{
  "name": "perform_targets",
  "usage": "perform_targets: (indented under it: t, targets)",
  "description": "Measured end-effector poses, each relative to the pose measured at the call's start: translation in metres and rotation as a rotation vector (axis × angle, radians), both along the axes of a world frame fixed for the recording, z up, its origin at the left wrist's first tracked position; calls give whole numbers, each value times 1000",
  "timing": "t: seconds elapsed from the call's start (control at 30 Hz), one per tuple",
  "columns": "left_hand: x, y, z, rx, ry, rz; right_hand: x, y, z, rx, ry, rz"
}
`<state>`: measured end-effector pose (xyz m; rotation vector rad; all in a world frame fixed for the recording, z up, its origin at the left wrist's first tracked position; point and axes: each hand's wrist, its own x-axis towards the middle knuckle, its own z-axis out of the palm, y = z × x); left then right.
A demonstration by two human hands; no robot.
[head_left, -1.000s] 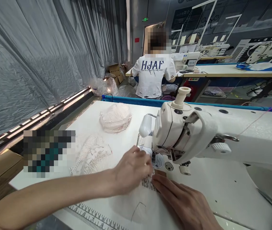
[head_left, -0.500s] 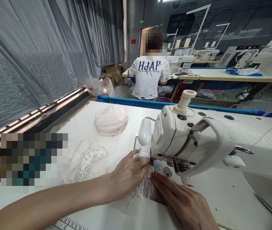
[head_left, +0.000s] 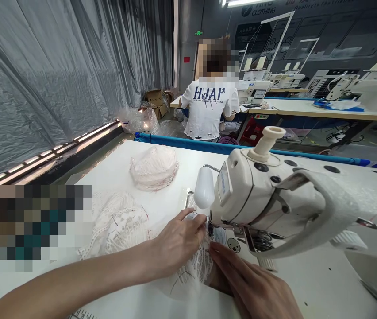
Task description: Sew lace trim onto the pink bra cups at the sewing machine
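A piece of white lace fabric [head_left: 201,263] lies under the needle area of a white sewing machine [head_left: 238,186]. My left hand [head_left: 178,243] presses on the lace just left of the presser foot [head_left: 210,228], its fingers bent and close together. My right hand [head_left: 251,279] grips the lace's right edge in front of the foot, fingers pressed together; its thumb is hidden. Dark loose threads trail from the lace's near end. More white lace [head_left: 125,226] lies left of my left hand, partly behind my forearm. A pale pink lace bundle [head_left: 155,168] rests farther back.
A white lamp [head_left: 204,188] hangs beside the machine head. A ruler scale [head_left: 82,314] marks the table's near edge. Beyond the blue edge strip [head_left: 182,142], a person in a white shirt [head_left: 208,108] sits at another table with sewing machines. A grey curtain [head_left: 59,79] hangs left.
The view has shifted slightly, so the machine head appears farther right. Both hands stay on the lace near the presser foot, with only slight movement.
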<state>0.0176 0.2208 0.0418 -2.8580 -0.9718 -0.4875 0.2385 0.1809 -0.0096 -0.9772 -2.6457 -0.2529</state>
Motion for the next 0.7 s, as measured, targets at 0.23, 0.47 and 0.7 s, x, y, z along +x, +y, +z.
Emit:
perform_targets:
  t: [0.23,0.47,0.7]
  targets:
    - [1,-3,2,31,0,4,-1,-2,2,-10,-5,-36]
    - [1,-3,-16,90,-26,27,-2,-2,3,2,-13,-40]
    - [3,5,-22,-39,-18,177,-4,-4,1,26,23,-105]
